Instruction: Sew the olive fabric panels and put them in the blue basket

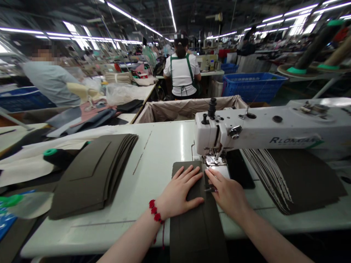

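Observation:
A dark olive fabric panel (192,226) lies lengthwise in front of the sewing machine (263,128) and hangs over the table's near edge. My left hand (183,190) rests flat on it, fingers stretched forward and thumb out to the side. At the panel's right edge, just before the presser foot (215,160), my right hand (229,193) has its fingertips down and close together. A small dark metal tool (210,189) pokes out from under its curled fingers; its kind is mostly hidden.
Similar panels are stacked at left (82,175); another stack with pale edges (298,179) lies under the machine arm. A dark thread cone (59,157) is beside the left stack. Beyond the table stand a cloth-lined bin (164,106), a blue crate (252,87) and a seated co-worker (182,69).

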### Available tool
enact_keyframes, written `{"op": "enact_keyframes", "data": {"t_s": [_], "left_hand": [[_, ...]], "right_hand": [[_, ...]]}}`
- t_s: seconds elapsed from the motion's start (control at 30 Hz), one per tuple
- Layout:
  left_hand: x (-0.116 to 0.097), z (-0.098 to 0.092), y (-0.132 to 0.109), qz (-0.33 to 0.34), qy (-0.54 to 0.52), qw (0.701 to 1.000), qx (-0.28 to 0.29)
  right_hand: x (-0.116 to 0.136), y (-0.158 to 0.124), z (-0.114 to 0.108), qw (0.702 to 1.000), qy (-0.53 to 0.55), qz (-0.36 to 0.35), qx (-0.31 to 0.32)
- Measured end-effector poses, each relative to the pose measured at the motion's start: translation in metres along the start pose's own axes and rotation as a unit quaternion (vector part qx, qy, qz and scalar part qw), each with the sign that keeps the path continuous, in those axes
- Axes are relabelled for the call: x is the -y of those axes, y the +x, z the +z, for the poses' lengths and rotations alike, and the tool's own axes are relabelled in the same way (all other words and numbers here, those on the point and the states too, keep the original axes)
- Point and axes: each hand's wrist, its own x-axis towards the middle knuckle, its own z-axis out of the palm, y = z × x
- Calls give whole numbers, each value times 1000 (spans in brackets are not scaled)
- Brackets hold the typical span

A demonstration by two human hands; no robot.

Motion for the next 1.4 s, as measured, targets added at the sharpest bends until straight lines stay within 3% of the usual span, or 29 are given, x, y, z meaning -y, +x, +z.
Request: {"op": "enact_keyframes", "data": {"t_s": [0.63,1.4], "left_hand": [[3,-3,-2,15,-24,999,-17],[1,-4,0,-20,-23,998,-53]], "right_hand": [[-2,-4,-2,1000,-13,-6,16],[-2,-3,-4,1000,-8,-3,20]]}}
